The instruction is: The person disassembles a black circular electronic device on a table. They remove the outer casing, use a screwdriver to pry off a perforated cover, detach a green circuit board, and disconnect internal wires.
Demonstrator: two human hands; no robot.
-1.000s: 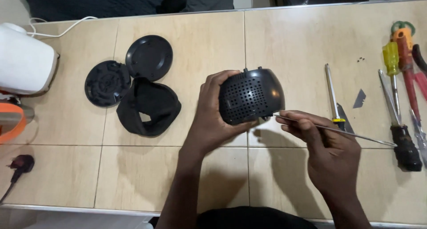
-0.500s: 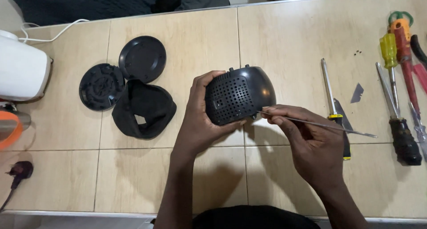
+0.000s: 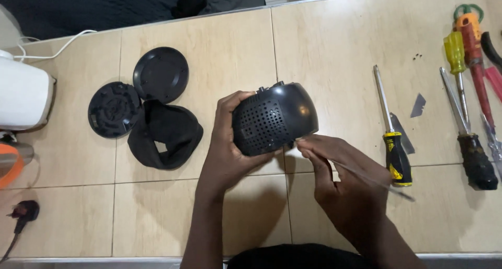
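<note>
Left hand (image 3: 225, 154) fingers wrapped round black perforated housing (image 3: 274, 120), held above desk (image 3: 334, 54). Right hand (image 3: 345, 188) fingers pinching thin metal tool (image 3: 374, 181) at housing's lower edge. Black discs (image 3: 160, 74) left; screwdrivers (image 3: 389, 125) right, apart.

No packages, labels, signs or screens are showing anywhere on the tiled surface; nothing printed is facing the camera.

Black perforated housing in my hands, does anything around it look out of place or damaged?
The black perforated dome housing, held in the left hand, shows no visible damage. Its parts lie apart to the left: two round black plastic discs and a black curved shell piece. A loose grey utility blade lies bare among the screwdrivers at the right.
</note>
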